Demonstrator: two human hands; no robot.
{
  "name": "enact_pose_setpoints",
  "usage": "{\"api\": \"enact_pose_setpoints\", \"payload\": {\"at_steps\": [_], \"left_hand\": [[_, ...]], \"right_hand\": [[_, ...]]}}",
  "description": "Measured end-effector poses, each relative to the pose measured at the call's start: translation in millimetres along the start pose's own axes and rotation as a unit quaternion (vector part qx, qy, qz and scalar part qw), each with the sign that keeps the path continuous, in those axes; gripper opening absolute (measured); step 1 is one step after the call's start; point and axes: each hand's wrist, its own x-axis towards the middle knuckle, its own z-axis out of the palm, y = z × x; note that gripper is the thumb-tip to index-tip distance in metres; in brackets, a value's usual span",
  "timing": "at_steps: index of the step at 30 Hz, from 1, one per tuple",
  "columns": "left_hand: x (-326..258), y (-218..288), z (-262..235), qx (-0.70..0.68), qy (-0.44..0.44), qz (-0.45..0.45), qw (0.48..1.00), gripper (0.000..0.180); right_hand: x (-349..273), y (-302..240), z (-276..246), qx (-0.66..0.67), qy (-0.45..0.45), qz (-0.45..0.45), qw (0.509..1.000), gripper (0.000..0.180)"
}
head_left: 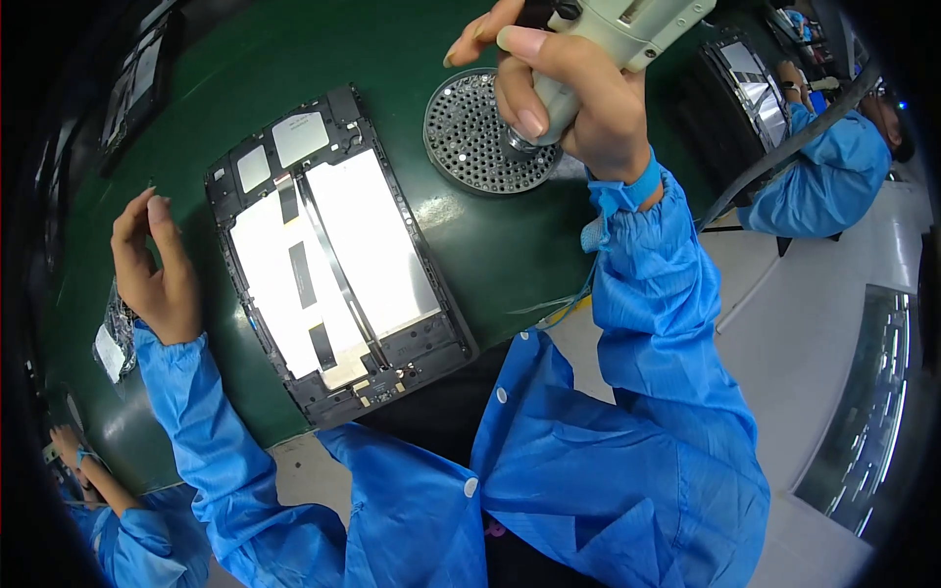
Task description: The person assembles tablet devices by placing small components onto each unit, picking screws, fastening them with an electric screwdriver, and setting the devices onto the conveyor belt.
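Note:
My right hand (588, 103) is closed around a pale grey electric screwdriver (598, 39). The screwdriver's metal nose points down at a round perforated screw tray (470, 122) full of small holes. Left of the tray lies an opened tablet (338, 255), with silvery battery panels, dark strips of tape and a long flat cable showing. Beyond the tablet's left edge my left hand (162, 274) is raised, thumb and finger pinched together. A tiny dark speck shows at those fingertips, too small to name.
A clear plastic bag with a white label (110, 353) lies beside my left wrist on the green table (470, 265). More opened tablets rest at the far left (137, 83) and right (750, 88). Blue-sleeved co-workers sit at both sides. A grey cable (784, 152) hangs at right.

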Motion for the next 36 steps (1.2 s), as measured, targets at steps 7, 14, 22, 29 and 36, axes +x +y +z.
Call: {"api": "enact_pose_setpoints", "payload": {"at_steps": [7,14,22,29,36], "left_hand": [[2,-9,1,-0.069,0.002,-0.024,0.997,0.027],[3,-5,1,-0.015,-0.004,0.006,1.0,0.023],[3,-17,-4,0.008,-0.022,0.005,1.0,0.022],[6,-14,-6,0.003,-0.019,-0.01,1.0,0.025],[10,-6,0,-0.099,-0.028,-0.092,0.99,0.024]], "right_hand": [[-2,14,12,-0.003,-0.005,-0.021,1.0,0.023],[-5,7,8,0.079,-0.002,0.064,0.995,0.022],[-6,13,7,0.071,-0.009,0.038,0.997,0.023],[-5,18,13,0.049,0.04,-0.02,0.998,0.015],[-8,5,19,-0.035,0.046,0.031,0.998,0.028]]}}
